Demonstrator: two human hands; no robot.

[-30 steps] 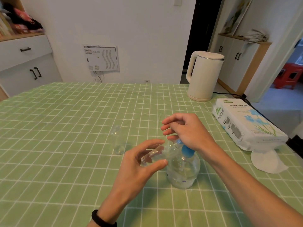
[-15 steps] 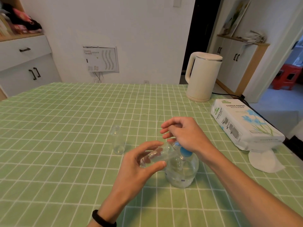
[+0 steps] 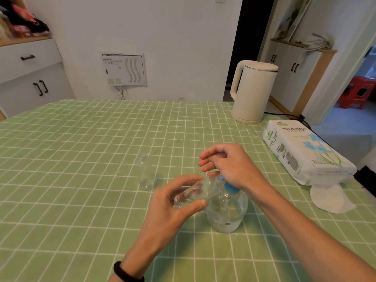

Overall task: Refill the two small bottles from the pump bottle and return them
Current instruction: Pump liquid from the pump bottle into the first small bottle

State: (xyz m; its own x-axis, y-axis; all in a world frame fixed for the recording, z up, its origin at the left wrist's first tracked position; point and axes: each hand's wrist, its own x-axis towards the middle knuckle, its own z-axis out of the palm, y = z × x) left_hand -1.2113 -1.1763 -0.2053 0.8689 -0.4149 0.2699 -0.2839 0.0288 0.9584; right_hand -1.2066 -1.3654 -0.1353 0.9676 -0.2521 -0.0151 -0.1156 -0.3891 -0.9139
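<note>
- Pump bottle (image 3: 225,210): stands upright on the counter (image 3: 81,163), which is covered with a green checked cloth. The body is clear and round, and clear liquid shows in its lower part. Its blue pump head (image 3: 231,187) is on top, partly covered by my right hand.
- Right hand (image 3: 230,165): the heel of the palm rests on the pump head. The fingers (image 3: 211,154) are loose and lightly bent, spread out beyond the pump bottle, and they grip nothing.
- Held small bottle (image 3: 193,193): clear and tilted, almost lying over. Its mouth end is against the pump bottle's spout, just under my right hand, and its base points away to the left of the pump bottle. I cannot tell its fill level through the glare.
- Left hand (image 3: 171,204): my fingers (image 3: 189,178) curl over the top of the held small bottle and the thumb is beneath it, a firm grip. A black band (image 3: 126,271) is on that wrist.
- Standing small bottle (image 3: 145,173): upright on the counter, left of the pump bottle and slightly beyond it, apart from both hands. It is clear with an open neck, and I cannot judge its contents.
- Kettle (image 3: 252,92): cream, lid down, well beyond the pump bottle to the right.
- Tissue pack (image 3: 305,155): lies right of the pump bottle, with a loose tissue (image 3: 331,199) at its near end.
</note>
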